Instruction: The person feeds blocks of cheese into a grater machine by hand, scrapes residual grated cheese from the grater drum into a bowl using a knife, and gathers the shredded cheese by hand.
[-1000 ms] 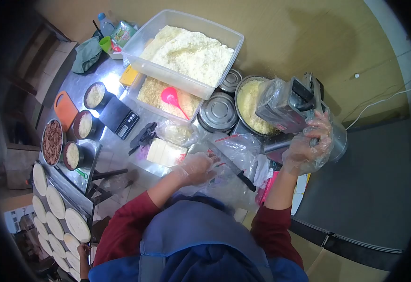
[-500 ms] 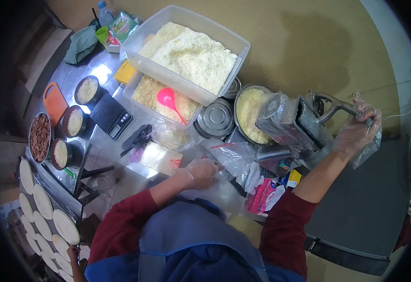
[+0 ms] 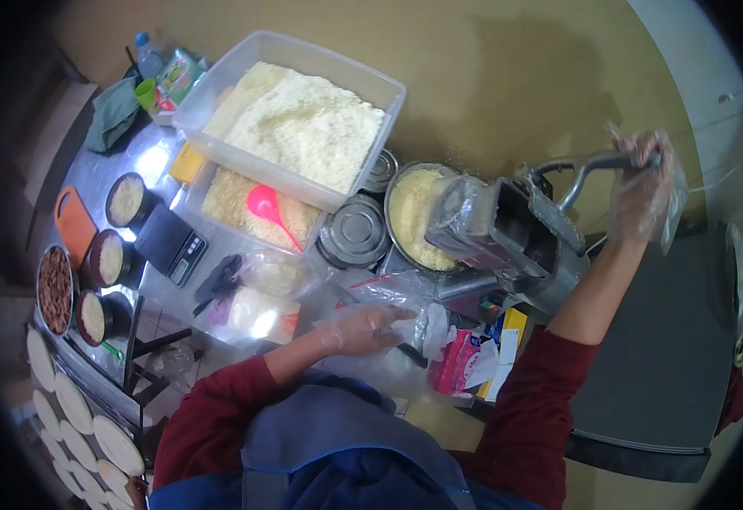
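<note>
My right hand (image 3: 643, 183), in a clear plastic glove, is wrapped round the end of the metal lever handle (image 3: 588, 174) of a cheese grater machine (image 3: 482, 225). The lever is raised, so the dark mouth of the hopper shows, and plastic film covers part of the machine. Beneath its outlet stands a round metal bowl (image 3: 393, 229) with grated cheese (image 3: 422, 208). My left hand (image 3: 367, 330), also gloved, reaches over the table with fingers stretched toward a crumpled white cloth (image 3: 433, 330). Whether the fingertips touch the cloth is unclear. A dark knife handle (image 3: 412, 354) lies just below them.
A large plastic tub (image 3: 371, 81) of grated cheese rests over another tub with a pink spoon (image 3: 263, 202). Left are a digital scale (image 3: 172, 242), several small bowls and an orange board (image 3: 74, 225). A pink tissue pack (image 3: 452, 364) lies by the grater. Dough rounds (image 3: 74, 404) fill a tray.
My right hand has lifted the lever up and away, opening the hopper. My left hand has moved right, its fingers stretching out toward the white cloth. The whole view has shifted slightly.
</note>
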`<state>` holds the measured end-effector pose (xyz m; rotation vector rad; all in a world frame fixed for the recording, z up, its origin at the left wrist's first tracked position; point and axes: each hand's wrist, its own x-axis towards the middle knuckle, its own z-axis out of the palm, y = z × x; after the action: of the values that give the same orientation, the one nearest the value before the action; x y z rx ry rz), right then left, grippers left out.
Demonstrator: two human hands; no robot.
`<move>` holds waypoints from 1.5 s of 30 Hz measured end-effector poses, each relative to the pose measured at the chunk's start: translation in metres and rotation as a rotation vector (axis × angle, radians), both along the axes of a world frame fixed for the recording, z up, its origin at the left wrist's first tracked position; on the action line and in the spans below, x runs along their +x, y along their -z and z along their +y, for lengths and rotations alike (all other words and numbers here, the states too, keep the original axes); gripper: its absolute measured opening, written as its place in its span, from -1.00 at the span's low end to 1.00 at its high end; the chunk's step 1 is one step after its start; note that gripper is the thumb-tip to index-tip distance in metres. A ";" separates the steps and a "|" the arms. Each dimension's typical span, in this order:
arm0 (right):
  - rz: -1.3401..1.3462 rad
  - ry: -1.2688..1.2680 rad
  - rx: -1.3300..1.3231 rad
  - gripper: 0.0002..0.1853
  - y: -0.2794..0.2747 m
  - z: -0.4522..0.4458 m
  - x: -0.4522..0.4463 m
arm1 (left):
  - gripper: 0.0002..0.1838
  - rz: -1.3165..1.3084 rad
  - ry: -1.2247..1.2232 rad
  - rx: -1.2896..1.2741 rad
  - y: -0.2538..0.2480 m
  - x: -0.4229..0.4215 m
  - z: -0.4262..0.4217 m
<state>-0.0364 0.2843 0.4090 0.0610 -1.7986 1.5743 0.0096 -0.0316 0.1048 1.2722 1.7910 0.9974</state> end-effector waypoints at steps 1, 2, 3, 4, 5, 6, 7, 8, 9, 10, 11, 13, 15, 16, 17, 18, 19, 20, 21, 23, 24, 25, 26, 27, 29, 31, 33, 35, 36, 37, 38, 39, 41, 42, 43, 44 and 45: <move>-0.068 -0.075 -0.025 -0.61 -0.005 0.010 -0.005 | -0.51 -0.133 -0.046 0.145 0.002 -0.001 0.009; -0.063 -0.061 -0.031 -0.61 -0.008 0.020 -0.011 | -0.52 -0.266 -0.094 0.287 0.002 -0.003 0.018; -0.098 -0.119 0.068 -0.60 -0.012 0.028 -0.018 | -0.52 -0.262 -0.081 0.279 -0.002 -0.006 0.026; -0.134 -0.175 0.166 -0.59 -0.015 0.038 -0.025 | -0.53 -0.344 -0.107 0.289 -0.008 -0.009 0.033; -0.129 -0.161 0.158 -0.59 -0.017 0.049 -0.032 | -0.54 -0.425 -0.133 0.298 -0.014 -0.011 0.039; -0.159 -0.251 0.175 -0.60 -0.019 0.062 -0.041 | -0.55 -0.567 -0.135 0.255 -0.016 -0.011 0.044; -0.190 -0.341 0.190 -0.60 -0.020 0.076 -0.048 | -0.55 -0.564 -0.123 0.242 -0.016 -0.011 0.048; -0.184 -0.329 0.180 -0.60 -0.021 0.089 -0.058 | -0.55 -0.595 -0.142 0.247 -0.015 -0.009 0.051; -0.225 -0.377 0.235 -0.62 -0.022 0.103 -0.068 | -0.56 -0.624 -0.162 0.251 -0.013 -0.008 0.054; -0.267 -0.425 0.290 -0.62 -0.023 0.103 -0.069 | -0.56 -0.619 -0.153 0.238 -0.010 -0.006 0.055; -0.264 -0.414 0.279 -0.62 -0.022 0.104 -0.068 | -0.55 -0.622 -0.192 0.213 -0.006 -0.002 0.055; -0.180 0.035 0.259 -0.63 -0.022 0.058 -0.073 | -0.54 -0.619 -0.228 0.176 0.006 0.004 0.054; -0.209 0.024 0.092 -0.63 -0.018 0.058 -0.083 | -0.53 -0.579 -0.225 0.156 0.017 0.008 0.053; -0.235 0.002 -0.061 -0.62 -0.017 0.063 -0.087 | -0.53 -0.575 -0.222 0.147 0.019 0.010 0.054; -0.234 0.007 -0.071 -0.62 -0.015 0.070 -0.091 | -0.53 -0.630 -0.239 0.133 0.019 0.012 0.054; -0.247 -0.073 -0.040 -0.62 -0.014 0.075 -0.094 | -0.53 -0.685 -0.259 0.120 0.019 0.013 0.054; -0.259 -0.153 -0.009 -0.62 -0.012 0.080 -0.094 | -0.53 -0.682 -0.257 0.110 0.018 0.012 0.055; -0.257 -0.150 -0.017 -0.62 -0.011 0.086 -0.093 | -0.53 -0.711 -0.274 0.104 0.017 0.012 0.057; -0.278 -0.148 -0.006 -0.63 -0.012 0.085 -0.090 | -0.53 -0.742 -0.289 0.098 0.015 0.012 0.058; -0.296 -0.139 -0.002 -0.62 -0.013 0.066 -0.072 | -0.54 -0.755 -0.270 0.070 0.012 0.007 0.060; -0.159 0.094 0.146 -0.59 -0.011 0.033 -0.046 | -0.54 -0.768 -0.257 0.055 0.009 0.005 0.060; -0.130 0.177 0.087 -0.55 -0.021 0.062 -0.033 | -0.54 -0.767 -0.253 0.051 0.005 0.003 0.061; -0.099 0.259 0.028 -0.51 -0.031 0.092 -0.020 | -0.54 -0.754 -0.260 0.048 0.001 0.001 0.061; -0.058 0.310 0.092 -0.53 -0.027 0.100 -0.008 | -0.55 -0.741 -0.267 0.045 -0.002 0.000 0.060; 0.142 0.532 0.553 -0.58 0.009 0.043 0.030 | -0.57 -0.713 -0.288 0.061 -0.001 -0.001 0.059; 0.218 0.507 0.719 -0.52 0.031 0.046 0.074 | -0.58 -0.684 -0.310 0.074 -0.003 -0.004 0.056; 0.243 0.480 0.488 -0.57 0.062 0.023 0.107 | -0.58 -0.654 -0.341 0.081 -0.009 -0.009 0.053; 0.230 0.461 0.409 -0.61 0.103 0.021 0.136 | -0.59 -0.708 -0.394 0.089 -0.014 -0.011 0.050; 0.192 0.579 0.403 -0.69 0.119 0.009 0.139 | -0.60 -0.767 -0.445 0.098 -0.016 -0.012 0.049; 0.153 0.694 0.395 -0.77 0.132 -0.005 0.137 | -0.60 -0.761 -0.446 0.092 -0.021 -0.016 0.047; 0.157 0.694 0.387 -0.77 0.143 -0.010 0.138 | -0.62 -0.705 -0.484 0.101 -0.027 -0.020 0.045; 0.024 0.738 0.364 -0.80 0.154 -0.014 0.139 | -0.63 -0.649 -0.524 0.106 -0.034 -0.023 0.044; -0.111 0.775 0.330 -0.83 0.159 -0.016 0.140 | -0.64 -0.686 -0.611 0.163 -0.043 -0.027 0.041; -0.176 0.781 0.417 -0.84 0.155 -0.017 0.140 | -0.64 -0.579 -0.625 0.171 -0.047 -0.031 0.036; -0.243 0.786 0.507 -0.84 0.151 -0.017 0.141 | -0.64 -0.474 -0.636 0.179 -0.051 -0.035 0.032; -0.197 0.748 0.596 -0.84 0.151 -0.005 0.147 | -0.64 -0.436 -0.685 0.245 -0.053 -0.036 0.030; -0.201 0.743 0.593 -0.84 0.151 -0.003 0.146 | -0.64 -0.438 -0.690 0.241 -0.058 -0.039 0.028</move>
<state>0.1098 0.2809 0.2583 -0.4500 -2.0530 0.5235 -0.0297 -0.0033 0.1625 0.4716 1.8071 1.7555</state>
